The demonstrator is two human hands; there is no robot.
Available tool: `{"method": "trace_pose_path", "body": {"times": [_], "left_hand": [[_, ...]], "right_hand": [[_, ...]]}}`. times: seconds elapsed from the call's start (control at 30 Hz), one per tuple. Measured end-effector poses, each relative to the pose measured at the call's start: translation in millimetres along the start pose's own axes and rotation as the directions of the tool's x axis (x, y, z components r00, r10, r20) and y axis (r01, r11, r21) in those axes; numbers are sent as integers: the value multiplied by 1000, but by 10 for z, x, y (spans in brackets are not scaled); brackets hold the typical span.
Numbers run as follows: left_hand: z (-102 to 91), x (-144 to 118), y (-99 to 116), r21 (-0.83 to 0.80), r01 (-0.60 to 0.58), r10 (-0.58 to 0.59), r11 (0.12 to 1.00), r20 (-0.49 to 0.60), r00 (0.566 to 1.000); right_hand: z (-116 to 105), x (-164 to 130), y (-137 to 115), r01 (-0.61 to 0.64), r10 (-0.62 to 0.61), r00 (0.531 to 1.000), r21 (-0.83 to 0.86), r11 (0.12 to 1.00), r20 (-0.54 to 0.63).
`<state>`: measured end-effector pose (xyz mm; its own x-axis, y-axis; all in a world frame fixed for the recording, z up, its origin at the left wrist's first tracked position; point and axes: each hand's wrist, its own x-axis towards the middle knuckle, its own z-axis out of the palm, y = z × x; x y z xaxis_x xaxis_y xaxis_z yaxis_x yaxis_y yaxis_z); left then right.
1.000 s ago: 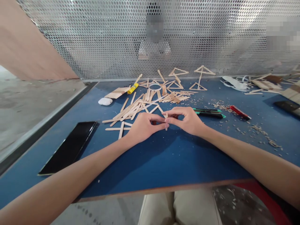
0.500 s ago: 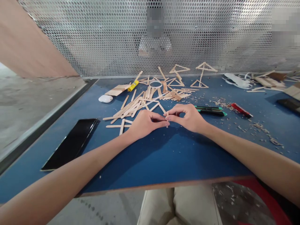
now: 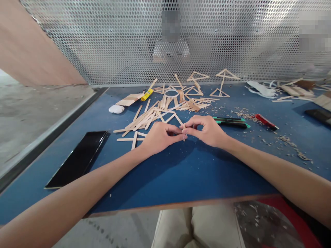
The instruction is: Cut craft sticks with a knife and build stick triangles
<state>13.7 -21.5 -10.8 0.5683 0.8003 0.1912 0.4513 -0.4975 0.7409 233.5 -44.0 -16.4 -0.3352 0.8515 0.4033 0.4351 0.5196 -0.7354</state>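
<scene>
My left hand (image 3: 159, 137) and my right hand (image 3: 205, 129) meet above the near middle of the blue table (image 3: 186, 175). Between their fingertips is a short wooden craft stick (image 3: 184, 137), pinched by both hands and mostly covered by the fingers. Just behind the fingers lie craft sticks joined at angles (image 3: 170, 118). A few crossed sticks (image 3: 134, 139) rest left of my left hand. Close behind my right hand is a black and green utility knife (image 3: 232, 123).
A black phone (image 3: 77, 160) lies at left, near a white case (image 3: 116, 109). Behind are a yellow glue tube (image 3: 147, 94), a pile of craft sticks (image 3: 148, 117) and stick triangles (image 3: 219, 92). A red cutter (image 3: 266, 122) sits among wood scraps at right. Perforated metal (image 3: 124, 44) closes the back.
Both hands stay almost where they were, fingertips together. The small stick between them has shifted very slightly.
</scene>
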Motion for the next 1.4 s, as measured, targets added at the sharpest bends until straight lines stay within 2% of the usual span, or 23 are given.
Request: {"method": "trace_pose_path", "body": {"times": [0.27,0.6,0.73,0.9,0.97,1.03,1.17,1.27,1.4], "left_hand": [[-13,-21,41,40,-1,1,999,5,1000],[16,-71,91,185,-28,52,982,-131,990],[3,-69,107,156,-28,50,987,-138,989],[-7,-58,128,79,-11,22,997,-147,989],[-10,-56,134,35,-1,5,999,-117,993],[-17,-55,142,-52,33,-34,998,-35,999],[-38,-52,164,-247,105,-70,963,146,987],[-37,-55,167,-300,100,-45,949,186,982],[-13,-63,142,-328,97,-33,940,196,980]], "right_hand": [[-4,0,-4,12,-12,1000,-1,1000,0],[16,-19,-46,62,-58,996,61,996,-66],[-23,-6,-36,77,-73,996,76,994,-60],[-116,44,58,48,-21,977,119,992,-212],[-137,59,87,39,-6,973,138,990,-232],[-144,61,90,32,-1,982,160,987,-191],[-138,37,47,30,-32,999,288,957,2],[-121,21,29,5,-55,993,427,904,106],[-85,19,48,-64,4,993,511,857,118]]}}
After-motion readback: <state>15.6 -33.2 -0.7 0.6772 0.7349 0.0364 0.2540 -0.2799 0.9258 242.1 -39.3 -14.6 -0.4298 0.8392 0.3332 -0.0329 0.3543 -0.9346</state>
